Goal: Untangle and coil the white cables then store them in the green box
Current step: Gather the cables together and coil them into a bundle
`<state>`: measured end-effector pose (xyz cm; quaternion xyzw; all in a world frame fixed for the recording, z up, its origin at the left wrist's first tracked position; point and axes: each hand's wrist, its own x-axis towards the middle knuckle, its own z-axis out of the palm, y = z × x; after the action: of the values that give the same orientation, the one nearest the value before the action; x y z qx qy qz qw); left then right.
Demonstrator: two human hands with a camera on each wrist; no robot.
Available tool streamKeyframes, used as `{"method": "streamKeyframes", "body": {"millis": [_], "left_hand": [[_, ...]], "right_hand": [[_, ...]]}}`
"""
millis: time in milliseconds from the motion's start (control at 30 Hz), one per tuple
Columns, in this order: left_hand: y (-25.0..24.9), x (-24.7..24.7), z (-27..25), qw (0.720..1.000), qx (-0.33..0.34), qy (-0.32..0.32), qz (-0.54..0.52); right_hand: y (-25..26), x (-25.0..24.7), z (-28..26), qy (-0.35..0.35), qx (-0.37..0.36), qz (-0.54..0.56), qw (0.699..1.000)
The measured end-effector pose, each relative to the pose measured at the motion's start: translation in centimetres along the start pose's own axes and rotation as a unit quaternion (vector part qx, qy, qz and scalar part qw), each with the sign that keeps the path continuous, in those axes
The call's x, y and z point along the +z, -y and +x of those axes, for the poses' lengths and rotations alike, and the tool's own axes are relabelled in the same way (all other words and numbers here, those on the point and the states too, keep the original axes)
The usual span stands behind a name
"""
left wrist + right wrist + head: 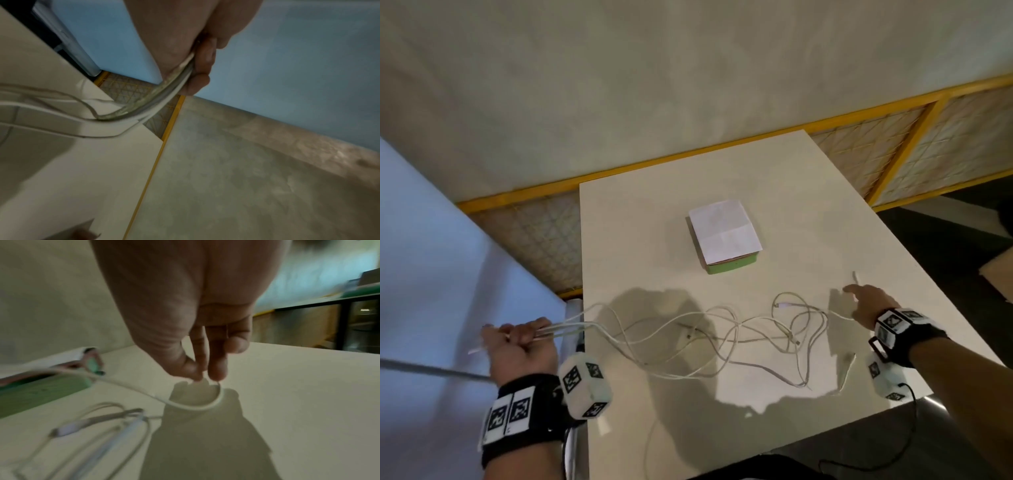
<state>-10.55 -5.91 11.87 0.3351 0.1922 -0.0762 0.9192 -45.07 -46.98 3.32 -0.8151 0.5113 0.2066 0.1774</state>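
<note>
The surface (722,428) is carrying the box (729,265), paper-covered, beyond the tangled cables (722,329); the left hand (520,346) is gripping several strands off the surface's left edge, the right hand (866,305) pinching one strand

White cables (722,329) are spread over a cream table (722,428), and a green box (729,265) with a pink inner edge is topped by a white sheet (724,231). Black wristbands (524,411) are marked with black-and-white square codes. Yellow framing (688,154) is set against a pale diamond-patterned panel (866,150).
</note>
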Motion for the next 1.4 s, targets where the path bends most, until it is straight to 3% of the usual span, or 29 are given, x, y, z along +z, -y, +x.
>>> {"method": "streamKeyframes", "body": {"millis": [100,167,233,300,433,600,767,933,1133,1400], "left_hand": [[1.7,0.7,-0.7,1.0,-0.027,-0.004,-0.003],[3.1,1.8,-1.5,0.999,-0.03,0.007,0.035],[4.7,3.1,-2.7,0.997,-0.03,0.01,0.076],[6.0,4.5,-4.1,0.997,-0.05,-0.005,0.057],[7.7,5.8,-5.4,0.99,-0.126,0.004,0.066],[6.9,5.9,-4.8,0.979,-0.188,0.049,0.066],[5.8,4.6,-3.1,0.958,-0.248,0.082,0.122],[4.5,3.7,-1.7,0.943,-0.242,0.143,0.175],[3.7,3.4,1.0,0.928,-0.243,0.186,0.211],[2.9,2.9,2.5,0.914,-0.35,0.159,0.128]], "right_hand": [[4.8,-0.8,-0.5,-0.026,-0.087,0.025,0.996],[9.7,-1.1,-2.1,-0.035,-0.184,0.049,0.981],[15.1,-1.5,-5.0,-0.016,-0.29,0.12,0.949],[20.1,-1.9,-8.7,0.045,-0.373,0.188,0.908],[28.1,-0.7,-13.6,0.124,-0.485,0.21,0.84],[31.4,0.4,-14.4,0.05,-0.387,0.321,0.863],[32.9,0.9,-14.7,0.044,-0.375,0.183,0.908],[33.7,2.1,-15.6,0.018,-0.402,0.093,0.911],[33.8,3.3,-16.0,0.022,-0.336,0.101,0.936],[34.2,3.6,-16.7,0.013,-0.292,0.068,0.954]]}}
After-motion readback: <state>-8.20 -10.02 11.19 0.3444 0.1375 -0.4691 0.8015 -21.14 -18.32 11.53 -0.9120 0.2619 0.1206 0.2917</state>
